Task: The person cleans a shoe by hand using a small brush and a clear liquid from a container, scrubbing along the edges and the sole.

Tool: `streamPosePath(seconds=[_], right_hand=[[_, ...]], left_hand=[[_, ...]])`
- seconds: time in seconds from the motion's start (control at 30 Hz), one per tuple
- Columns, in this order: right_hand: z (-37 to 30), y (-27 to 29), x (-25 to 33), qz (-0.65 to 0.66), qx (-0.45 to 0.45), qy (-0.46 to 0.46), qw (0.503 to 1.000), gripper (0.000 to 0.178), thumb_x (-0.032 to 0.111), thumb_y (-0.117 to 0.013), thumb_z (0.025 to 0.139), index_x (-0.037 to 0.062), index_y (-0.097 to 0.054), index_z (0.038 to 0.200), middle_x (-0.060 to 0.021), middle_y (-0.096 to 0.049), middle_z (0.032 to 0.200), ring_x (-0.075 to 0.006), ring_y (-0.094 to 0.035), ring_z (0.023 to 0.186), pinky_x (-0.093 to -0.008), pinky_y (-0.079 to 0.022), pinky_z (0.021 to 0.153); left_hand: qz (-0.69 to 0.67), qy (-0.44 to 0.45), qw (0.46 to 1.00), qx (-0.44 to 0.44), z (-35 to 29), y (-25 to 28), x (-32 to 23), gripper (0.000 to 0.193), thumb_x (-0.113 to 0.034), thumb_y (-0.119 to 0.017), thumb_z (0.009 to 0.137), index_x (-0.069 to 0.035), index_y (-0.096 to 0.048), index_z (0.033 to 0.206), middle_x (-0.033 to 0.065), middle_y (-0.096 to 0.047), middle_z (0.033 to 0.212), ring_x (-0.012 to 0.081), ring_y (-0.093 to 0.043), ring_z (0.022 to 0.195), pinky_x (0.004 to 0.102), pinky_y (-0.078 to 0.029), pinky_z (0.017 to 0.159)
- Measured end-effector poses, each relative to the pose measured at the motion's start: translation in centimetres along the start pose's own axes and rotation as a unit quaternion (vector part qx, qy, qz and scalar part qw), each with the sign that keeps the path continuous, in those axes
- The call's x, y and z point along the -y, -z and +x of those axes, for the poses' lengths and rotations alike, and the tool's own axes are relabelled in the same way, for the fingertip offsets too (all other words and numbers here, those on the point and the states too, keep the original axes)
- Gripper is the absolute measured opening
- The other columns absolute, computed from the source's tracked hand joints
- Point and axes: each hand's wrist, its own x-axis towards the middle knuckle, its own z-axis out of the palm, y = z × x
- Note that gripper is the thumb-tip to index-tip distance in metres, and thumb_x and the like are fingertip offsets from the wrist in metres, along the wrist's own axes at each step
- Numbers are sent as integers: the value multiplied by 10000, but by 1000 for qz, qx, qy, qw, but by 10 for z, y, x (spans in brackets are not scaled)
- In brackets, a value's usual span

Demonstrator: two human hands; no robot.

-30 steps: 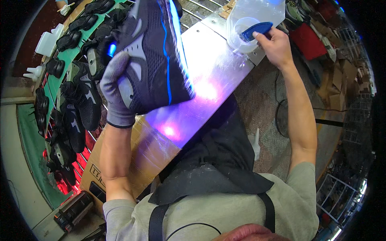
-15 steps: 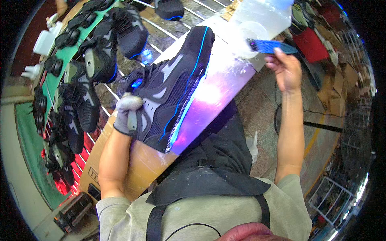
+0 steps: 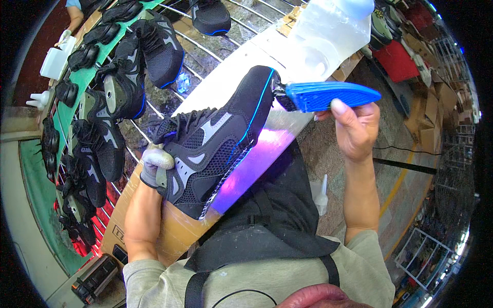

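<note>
A black and grey lasted shoe upper [image 3: 205, 149], with laces and a blue line along its lower edge, lies on its side over the board. My left hand [image 3: 155, 163], in a pale glove, is closed round its heel end. Bare, my right hand [image 3: 355, 128] grips a brush [image 3: 334, 96] by its broad blue handle, thumb on top. The brush's dark bristles touch the toe's lower edge, or lie very near it. Purple light falls on the board [image 3: 246, 169] beside the shoe.
Several similar shoes [image 3: 108, 136] stand on a wire rack with a green strip [image 3: 84, 74] at left. A translucent plastic container [image 3: 326, 43] stands at the board's far end. Below right is a nozzle bottle [image 3: 320, 199]. Another person's arm [image 3: 75, 19] shows at upper left.
The brush has moved from beside the translucent container down and left to the shoe's toe. The shoe's toe has tipped down and nearer to me, still in my left hand.
</note>
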Motion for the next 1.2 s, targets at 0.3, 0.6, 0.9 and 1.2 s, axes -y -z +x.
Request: streamPosePath(seconds=[0.3,0.6,0.9,1.2], right_hand=[[7,7,-1,2,25,9,1000,179,90,-691,934,-67,-702,1018,-156,-741,890,-218,-727,767,-340,-608,708],[-18,-11,23,-137,78,108,982,202,8,-760,856,-85,-694,1024,-161,-717,969,-227,-691,870,-332,-552,798],[-51,-32,24,-217,154,187,946,231,17,-810,788,-69,-698,971,-165,-730,920,-295,-708,824,-372,-565,758],[-69,-39,-12,-264,88,246,929,242,35,-799,788,-15,-694,1001,-208,-721,936,-336,-718,816,-397,-571,762]], left_hand=[[-6,-9,995,101,3,14,-1,1068,-24,-739,490,152,-342,1465,372,-398,1490,482,-444,1372,564,-320,1200],[8,19,999,40,-11,23,-5,1037,-15,-733,545,117,-335,1493,363,-428,1475,489,-484,1334,574,-350,1175],[27,17,999,-2,-12,24,-7,940,-43,-691,619,90,-357,1487,346,-467,1444,471,-516,1306,570,-383,1155],[39,-10,998,-41,-23,55,-14,877,-117,-658,676,80,-374,1482,320,-497,1436,441,-540,1300,539,-388,1164]])
